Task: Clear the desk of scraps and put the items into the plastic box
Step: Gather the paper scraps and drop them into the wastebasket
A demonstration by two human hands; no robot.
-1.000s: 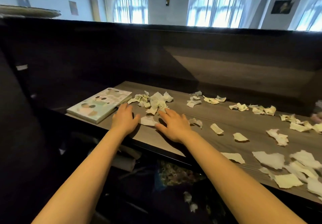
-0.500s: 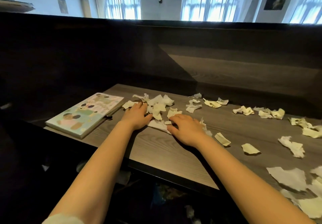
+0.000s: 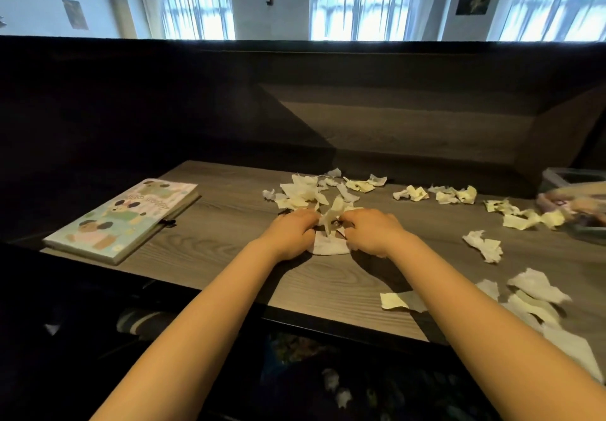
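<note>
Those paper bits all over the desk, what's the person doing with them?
The person is tidying up. The left hand and the right hand are pushed together, bunching a little pile of torn paper scraps between them on the desk. Lots of other scraps lie scattered to the right, not gathered yet. A picture book lies flat on the left, untouched. A plastic box peeks in at the far right edge.

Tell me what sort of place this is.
Likely a study carrel in a library or hall: a desk walled by a dark partition, a book on it, tall arched windows beyond.
</note>
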